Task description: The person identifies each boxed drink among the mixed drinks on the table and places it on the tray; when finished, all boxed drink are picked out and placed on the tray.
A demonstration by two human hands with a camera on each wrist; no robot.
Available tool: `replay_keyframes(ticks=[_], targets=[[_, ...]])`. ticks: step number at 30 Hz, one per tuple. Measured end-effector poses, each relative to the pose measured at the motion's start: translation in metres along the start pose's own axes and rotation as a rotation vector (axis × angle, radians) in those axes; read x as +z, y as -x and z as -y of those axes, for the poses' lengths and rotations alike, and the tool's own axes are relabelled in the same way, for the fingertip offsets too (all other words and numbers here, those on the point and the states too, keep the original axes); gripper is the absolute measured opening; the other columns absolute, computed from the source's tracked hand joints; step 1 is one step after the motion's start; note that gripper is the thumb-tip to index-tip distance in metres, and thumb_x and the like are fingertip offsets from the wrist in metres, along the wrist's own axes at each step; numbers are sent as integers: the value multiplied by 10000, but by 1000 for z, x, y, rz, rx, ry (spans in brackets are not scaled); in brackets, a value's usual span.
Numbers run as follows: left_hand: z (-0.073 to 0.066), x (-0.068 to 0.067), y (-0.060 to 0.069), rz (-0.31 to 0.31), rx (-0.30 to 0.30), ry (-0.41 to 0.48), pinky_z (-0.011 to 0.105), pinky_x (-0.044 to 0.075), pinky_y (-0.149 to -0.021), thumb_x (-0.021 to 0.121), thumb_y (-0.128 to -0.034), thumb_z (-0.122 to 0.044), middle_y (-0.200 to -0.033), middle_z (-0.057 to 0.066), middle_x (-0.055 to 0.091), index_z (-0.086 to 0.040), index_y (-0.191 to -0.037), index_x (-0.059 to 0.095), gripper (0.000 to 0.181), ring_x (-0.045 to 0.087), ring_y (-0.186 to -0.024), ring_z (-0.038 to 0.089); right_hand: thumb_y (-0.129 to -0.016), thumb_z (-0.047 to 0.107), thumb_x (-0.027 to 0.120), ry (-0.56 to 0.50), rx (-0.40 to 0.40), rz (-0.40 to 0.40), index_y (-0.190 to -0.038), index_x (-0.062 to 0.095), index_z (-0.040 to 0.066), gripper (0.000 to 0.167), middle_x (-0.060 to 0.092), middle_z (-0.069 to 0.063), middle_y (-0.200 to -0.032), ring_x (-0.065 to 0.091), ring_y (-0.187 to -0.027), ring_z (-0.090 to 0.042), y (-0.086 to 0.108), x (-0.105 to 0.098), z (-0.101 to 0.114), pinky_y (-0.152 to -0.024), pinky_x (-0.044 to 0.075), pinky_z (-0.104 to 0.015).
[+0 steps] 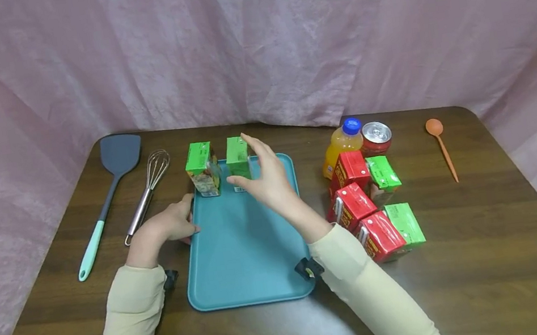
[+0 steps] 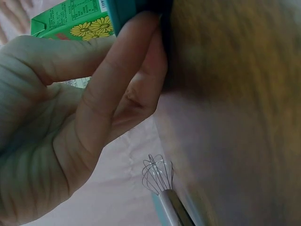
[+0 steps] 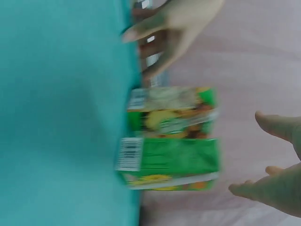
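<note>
The blue tray lies on the table. At its left edge my left hand grips the rim; in the left wrist view the thumb and fingers of that hand pinch the tray's edge. Two green-topped juice boxes, one at the tray's far left corner and one at its far end, stand upright. My right hand, fingers spread, is just right of the second box; whether it touches the box I cannot tell. The right wrist view shows this hand apart from both boxes.
Left of the tray lie a spatula and a whisk. To its right are an orange drink bottle, a can, red boxes and green-topped boxes. An orange spoon lies at far right.
</note>
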State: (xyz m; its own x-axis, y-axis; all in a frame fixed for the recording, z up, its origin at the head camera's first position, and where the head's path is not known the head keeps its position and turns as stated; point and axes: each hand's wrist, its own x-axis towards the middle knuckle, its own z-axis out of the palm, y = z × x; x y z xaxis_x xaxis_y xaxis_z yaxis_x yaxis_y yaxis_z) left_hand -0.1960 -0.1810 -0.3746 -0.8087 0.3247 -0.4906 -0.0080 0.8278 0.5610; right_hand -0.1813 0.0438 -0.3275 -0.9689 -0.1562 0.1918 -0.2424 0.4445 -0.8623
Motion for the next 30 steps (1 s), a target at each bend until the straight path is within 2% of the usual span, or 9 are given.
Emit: replay_keyframes(ticks=[7,10,11,13,17,18,21,25,30], targets=[[4,-3,2,2,-23,10,314,540,-592,572,-877,12,-845,173,499,84,-1439,50,771,622,-630,206,-796,225,747,-5,-160,21,-1390,430,165,676,456,18,-1385,402,-1285,-117,50,-35,33,-1047,378,-322],[3,-3,2,2,-13,17,314,544,-595,565,-875,24,-865,182,502,86,-1437,56,761,625,-641,212,-795,268,746,37,-178,51,-1371,457,200,648,478,58,-1361,423,-1264,-91,76,-56,36,-1030,396,-333],[2,-3,2,3,-10,17,317,544,-597,563,-876,25,-868,184,502,88,-1436,55,759,625,-645,216,-792,280,748,59,-172,50,-1363,466,226,639,485,80,-1349,496,-1171,-85,84,-63,35,-974,439,-312],[1,-3,2,3,-10,15,314,545,-597,561,-877,25,-877,187,508,83,-1438,58,755,628,-651,216,-790,286,749,86,-160,55,-1343,482,269,614,498,122,-1325,521,-1128,-62,99,-78,31,-947,452,-284],[1,-4,2,-2,-13,7,318,547,-590,558,-876,28,-883,196,525,86,-1437,65,749,631,-647,218,-787,161,752,124,-245,40,-1303,533,214,564,553,85,-1272,574,-1055,-87,120,-107,17,-906,463,-212],[2,-4,2,-4,-16,8,317,547,-589,560,-874,28,-883,194,526,83,-1438,67,750,630,-646,217,-775,105,753,129,-290,30,-1291,547,174,559,568,51,-1262,546,-1134,-101,123,-113,11,-960,433,-210],[3,-2,2,-6,-15,11,313,547,-585,565,-870,31,-875,191,523,80,-1438,71,754,627,-643,213,-733,-27,748,163,-380,-1,-1268,567,107,580,587,-11,-1242,546,-1145,-120,132,-133,-5,-974,415,-182],[3,0,0,0,-5,25,308,549,-591,564,-869,33,-879,185,518,77,-1442,68,759,626,-665,213,-702,-76,749,231,-375,-11,-1253,579,89,600,598,-32,-1228,523,-1170,-101,143,-162,-27,-996,374,-159],[2,0,0,-2,-5,27,308,552,-596,569,-871,24,-899,186,523,73,-1445,69,763,626,-682,215,-645,-44,803,296,-360,117,-1319,506,49,743,527,-85,-1311,454,-1237,-83,154,-196,-57,-1002,328,-123]])
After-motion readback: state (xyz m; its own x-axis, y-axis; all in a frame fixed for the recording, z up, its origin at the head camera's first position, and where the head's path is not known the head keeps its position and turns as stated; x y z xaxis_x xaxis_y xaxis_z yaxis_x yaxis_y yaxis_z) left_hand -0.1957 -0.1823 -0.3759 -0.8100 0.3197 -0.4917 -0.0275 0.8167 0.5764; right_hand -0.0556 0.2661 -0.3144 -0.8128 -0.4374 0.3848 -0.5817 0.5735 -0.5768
